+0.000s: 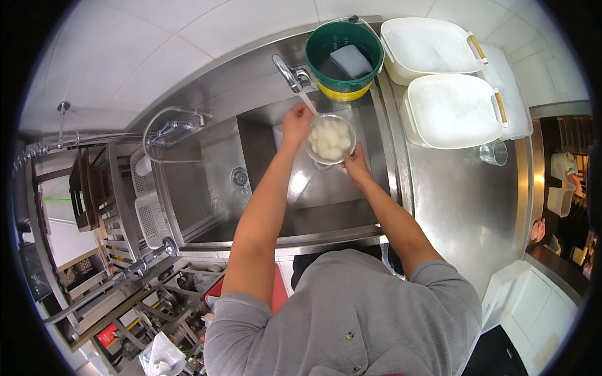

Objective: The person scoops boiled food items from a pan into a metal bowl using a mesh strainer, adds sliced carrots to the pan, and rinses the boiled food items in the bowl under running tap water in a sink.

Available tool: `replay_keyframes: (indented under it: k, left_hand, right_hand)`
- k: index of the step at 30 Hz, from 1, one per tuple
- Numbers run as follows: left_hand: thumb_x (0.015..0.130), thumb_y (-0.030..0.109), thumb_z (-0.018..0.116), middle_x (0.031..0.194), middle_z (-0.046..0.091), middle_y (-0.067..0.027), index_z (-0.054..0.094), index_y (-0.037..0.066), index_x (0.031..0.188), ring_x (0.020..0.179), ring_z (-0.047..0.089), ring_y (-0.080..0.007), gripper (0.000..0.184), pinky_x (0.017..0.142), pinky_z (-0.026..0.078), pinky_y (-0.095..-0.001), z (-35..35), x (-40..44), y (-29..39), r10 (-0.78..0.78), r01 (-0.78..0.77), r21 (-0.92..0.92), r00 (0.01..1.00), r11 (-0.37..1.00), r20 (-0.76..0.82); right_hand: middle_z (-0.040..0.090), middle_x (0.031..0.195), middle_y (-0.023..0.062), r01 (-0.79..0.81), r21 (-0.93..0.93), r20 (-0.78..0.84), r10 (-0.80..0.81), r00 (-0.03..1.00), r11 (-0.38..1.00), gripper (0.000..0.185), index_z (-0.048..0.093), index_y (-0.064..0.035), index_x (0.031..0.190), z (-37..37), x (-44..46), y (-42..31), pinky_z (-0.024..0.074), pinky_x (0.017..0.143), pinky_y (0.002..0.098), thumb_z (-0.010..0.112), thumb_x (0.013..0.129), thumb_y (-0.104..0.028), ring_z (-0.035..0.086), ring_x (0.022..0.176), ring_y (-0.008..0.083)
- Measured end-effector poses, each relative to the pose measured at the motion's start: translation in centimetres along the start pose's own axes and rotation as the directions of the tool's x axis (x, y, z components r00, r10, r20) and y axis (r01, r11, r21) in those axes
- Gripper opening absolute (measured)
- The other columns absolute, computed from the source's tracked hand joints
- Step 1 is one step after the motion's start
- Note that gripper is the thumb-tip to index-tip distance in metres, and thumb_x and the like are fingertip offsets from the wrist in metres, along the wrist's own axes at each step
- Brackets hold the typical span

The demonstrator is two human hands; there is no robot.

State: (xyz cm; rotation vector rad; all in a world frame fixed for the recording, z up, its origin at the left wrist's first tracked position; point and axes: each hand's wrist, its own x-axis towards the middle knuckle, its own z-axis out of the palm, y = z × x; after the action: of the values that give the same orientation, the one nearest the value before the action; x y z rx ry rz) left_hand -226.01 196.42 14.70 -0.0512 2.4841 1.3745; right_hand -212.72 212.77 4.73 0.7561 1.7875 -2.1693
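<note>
Over the right-hand sink basin, a round bowl holds several pale, rounded pieces in water. What these pieces are, I cannot make out. Water runs from the tap into the bowl near its upper edge. My left hand grips the bowl's upper left rim, close to the stream, its fingers partly hidden. On the lower right, my right hand is closed on the rim, with the thumb along the side.
A green bucket with a grey-blue block in it stands behind the basin. Two white tubs of foam and a clear glass occupy the right counter. At left are a second basin, a hose tap and racks.
</note>
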Motion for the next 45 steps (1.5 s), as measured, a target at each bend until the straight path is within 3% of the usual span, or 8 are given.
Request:
replay_keyframes:
  k: [9,22,25,28,31,34,38,45]
  left_hand:
    - [0.086,0.038,0.070,0.127,0.055,-0.0125,0.047,0.001,0.138,0.111,0.051,-0.0215,0.067,0.085,0.046,-0.0358,1.0,6.9,0.1,-0.187,0.204,-0.417,0.979,0.886,0.082]
    - [0.082,0.010,0.064,0.106,0.062,-0.0124,0.052,0.006,0.119,0.093,0.063,-0.0241,0.039,0.076,0.053,-0.0329,1.2,8.7,-0.9,-0.306,0.240,-0.859,0.946,0.452,0.103]
    - [0.079,0.002,0.060,0.107,0.063,-0.0176,0.047,0.008,0.102,0.096,0.065,-0.0287,0.027,0.080,0.054,-0.0338,0.5,9.5,-1.6,0.052,0.069,-0.993,0.996,0.094,0.074]
    - [0.084,0.003,0.058,0.118,0.063,-0.0176,0.049,0.004,0.118,0.102,0.064,-0.0283,0.035,0.086,0.053,-0.0369,-1.0,8.0,3.1,-0.002,-0.010,-0.985,1.000,0.171,-0.010]
    - [0.096,0.031,0.057,0.133,0.057,-0.0187,0.049,0.005,0.136,0.126,0.053,-0.0335,0.049,0.104,0.042,-0.0439,1.7,2.3,-1.4,0.272,-0.308,-0.146,0.936,0.940,-0.224]
    - [0.092,0.038,0.062,0.152,0.034,-0.0235,0.039,0.008,0.147,0.138,0.036,-0.0424,0.067,0.113,0.031,-0.0488,3.3,-6.3,-2.6,0.544,-0.499,0.331,0.837,0.801,-0.054]
    - [0.093,0.047,0.057,0.160,0.010,-0.0246,0.027,0.008,0.153,0.146,0.014,-0.0456,0.077,0.117,0.018,-0.0540,6.1,-12.9,-3.8,0.380,-0.301,0.482,0.922,0.823,-0.073]
    - [0.093,0.052,0.055,0.160,0.005,-0.0270,0.020,0.010,0.155,0.145,0.011,-0.0495,0.082,0.114,0.013,-0.0645,8.6,-16.5,-7.1,0.224,-0.145,0.296,0.941,0.944,-0.255]
  right_hand:
    - [0.058,0.105,0.0103,0.003,0.037,0.061,-0.006,0.998,0.999,0.029,0.041,-0.0074,0.121,1.7,0.9,-1.5,0.0503,0.059,0.0270,0.051,0.094,-0.002,0.059,0.079,0.0130]
    - [0.058,0.093,0.0077,0.059,-0.097,0.017,-0.058,0.998,0.994,0.028,0.043,-0.0073,0.120,0.1,0.6,-0.7,0.0474,0.057,0.0284,0.054,0.094,-0.006,0.055,0.069,0.0126]
    - [0.058,0.094,0.0080,0.030,-0.100,0.049,-0.025,0.998,0.995,0.028,0.042,-0.0085,0.119,-1.2,0.0,-0.5,0.0479,0.058,0.0277,0.054,0.094,-0.007,0.056,0.069,0.0122]
    - [0.058,0.093,0.0079,0.012,-0.057,0.089,-0.007,0.996,0.998,0.028,0.041,-0.0092,0.119,-2.0,-1.6,-2.3,0.0484,0.058,0.0275,0.054,0.094,-0.009,0.057,0.071,0.0122]
    - [0.059,0.108,0.0100,0.013,-0.087,0.129,-0.001,0.992,0.996,0.046,0.038,-0.0094,0.138,-3.6,-1.7,-1.4,0.0470,0.064,0.0275,0.056,0.096,-0.013,0.056,0.078,0.0125]
    - [0.060,0.104,0.0091,-0.034,-0.212,0.194,0.076,0.978,0.977,0.050,0.035,-0.0115,0.141,-4.7,-2.4,-2.7,0.0488,0.066,0.0277,0.055,0.096,-0.012,0.057,0.079,0.0131]
    - [0.060,0.086,0.0116,0.065,-0.266,0.175,-0.018,0.984,0.962,0.022,0.045,-0.0051,0.112,-3.1,-4.8,-5.8,0.0474,0.056,0.0313,0.054,0.092,-0.009,0.059,0.068,0.0160]
    - [0.059,0.073,0.0152,0.244,-0.572,0.288,-0.087,0.954,0.783,0.016,0.046,-0.0012,0.099,-0.4,-7.3,-8.2,0.0480,0.058,0.0363,0.055,0.088,-0.007,0.060,0.061,0.0225]
